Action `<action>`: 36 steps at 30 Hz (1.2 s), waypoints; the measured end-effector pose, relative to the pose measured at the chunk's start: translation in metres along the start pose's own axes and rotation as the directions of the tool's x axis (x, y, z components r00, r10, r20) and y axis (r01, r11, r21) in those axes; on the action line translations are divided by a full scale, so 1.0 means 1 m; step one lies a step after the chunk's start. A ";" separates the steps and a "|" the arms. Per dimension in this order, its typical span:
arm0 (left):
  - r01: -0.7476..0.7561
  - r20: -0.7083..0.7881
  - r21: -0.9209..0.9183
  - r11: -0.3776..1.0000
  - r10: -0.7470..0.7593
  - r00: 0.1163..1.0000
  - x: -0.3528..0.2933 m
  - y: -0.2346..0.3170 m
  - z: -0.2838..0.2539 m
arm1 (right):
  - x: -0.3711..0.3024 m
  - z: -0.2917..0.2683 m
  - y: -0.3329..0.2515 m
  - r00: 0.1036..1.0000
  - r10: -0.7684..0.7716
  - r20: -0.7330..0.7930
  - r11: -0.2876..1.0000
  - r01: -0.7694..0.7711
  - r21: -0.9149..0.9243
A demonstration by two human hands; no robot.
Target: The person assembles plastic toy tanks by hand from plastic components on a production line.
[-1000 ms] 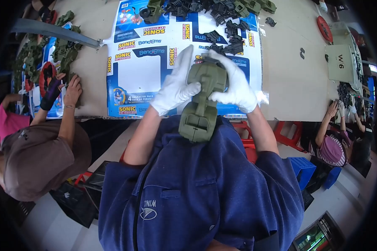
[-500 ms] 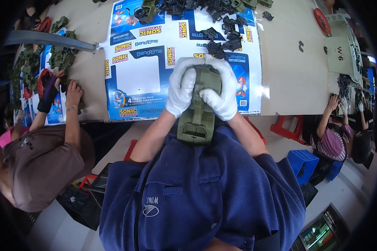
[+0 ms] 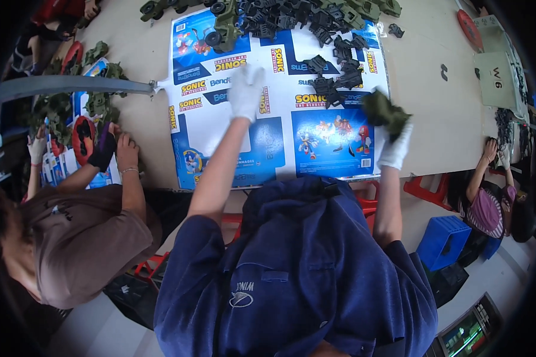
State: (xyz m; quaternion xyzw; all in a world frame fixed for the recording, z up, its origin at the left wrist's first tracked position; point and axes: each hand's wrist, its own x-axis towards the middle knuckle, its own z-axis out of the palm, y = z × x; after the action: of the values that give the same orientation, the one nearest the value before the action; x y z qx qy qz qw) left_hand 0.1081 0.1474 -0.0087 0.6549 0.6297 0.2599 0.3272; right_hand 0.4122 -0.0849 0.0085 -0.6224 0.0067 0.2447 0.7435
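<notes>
My right hand [image 3: 395, 149], in a white glove, grips an olive-green toy vehicle body [image 3: 387, 112] over the right edge of the printed sheet [image 3: 208, 128]. The vehicle body is tilted and somewhat smeared by motion. My left hand [image 3: 246, 95], also gloved in white, reaches forward above the sheet with nothing in it. Its fingers are stretched out, though blurred. Beyond it stands a green toy vehicle with black wheels [image 3: 222, 37]. Small black plastic parts [image 3: 342, 74] lie between the two hands, toward the far side.
More black parts and green vehicle bodies [image 3: 366, 11] are heaped along the far edge. A grey metal bar [image 3: 77, 84] crosses the table at left. A co-worker in a brown shirt [image 3: 95, 238] works on the left; others sit at right, near a blue crate [image 3: 443, 241].
The green vehicle body has gone from both hands, near my chest, to my right hand alone, out to the right. My left hand has let go and moved forward and left.
</notes>
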 end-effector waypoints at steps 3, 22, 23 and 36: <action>0.067 -0.253 0.274 0.959 0.005 0.968 0.075 0.018 -0.029 | 0.014 -0.032 0.010 0.990 0.107 -0.097 0.994 -0.102 0.050; 0.670 0.538 -0.283 0.686 -0.465 0.703 -0.129 -0.045 -0.043 | -0.033 0.103 0.057 0.791 -0.069 0.608 0.069 0.612 -0.788; 0.613 0.625 -0.056 0.788 -0.451 0.637 -0.135 -0.032 -0.054 | -0.034 0.099 0.055 0.823 -0.038 0.566 0.173 0.564 -0.808; -0.585 0.771 0.527 0.617 -0.057 0.634 -0.114 0.026 -0.010 | -0.047 0.011 0.018 0.449 0.095 0.888 0.020 0.891 -0.453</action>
State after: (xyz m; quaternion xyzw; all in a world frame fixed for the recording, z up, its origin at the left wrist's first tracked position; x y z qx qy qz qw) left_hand 0.1094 0.0352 0.0251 0.8674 0.3776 -0.2514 0.2048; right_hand 0.3609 -0.0896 0.0095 -0.7273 -0.6549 0.1479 0.1424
